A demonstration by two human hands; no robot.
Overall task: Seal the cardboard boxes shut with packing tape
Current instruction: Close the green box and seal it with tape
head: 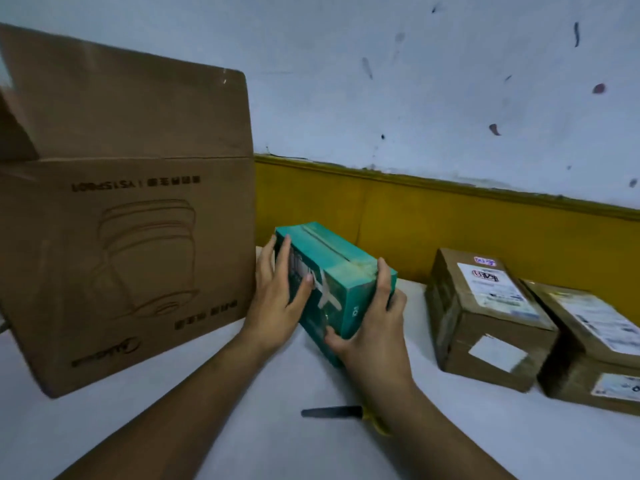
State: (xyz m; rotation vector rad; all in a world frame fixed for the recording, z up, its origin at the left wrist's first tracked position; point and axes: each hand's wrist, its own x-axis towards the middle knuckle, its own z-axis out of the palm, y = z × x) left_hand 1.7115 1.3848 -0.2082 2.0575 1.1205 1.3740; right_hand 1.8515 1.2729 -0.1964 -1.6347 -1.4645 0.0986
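Between the two hands sits a teal box (341, 271), tilted, with a seam running along its top face (whether its lower corner touches the table (242, 431) cannot be told). The left hand (277, 303) lies against the box's left side, fingers nearly straight and spread flat on the printed panel. The right hand (372, 327) grips the near end of the box, its thumb on the front face and its fingers curled over the top edge. Just left of the left hand stands a large cardboard box (128, 258), its top flap raised. Well to the right of the right hand lies a brown parcel (485, 320) with white labels, and a second brown parcel (595, 344) touches its far side. A knife (329, 412) lies on the table, partly under the right forearm.
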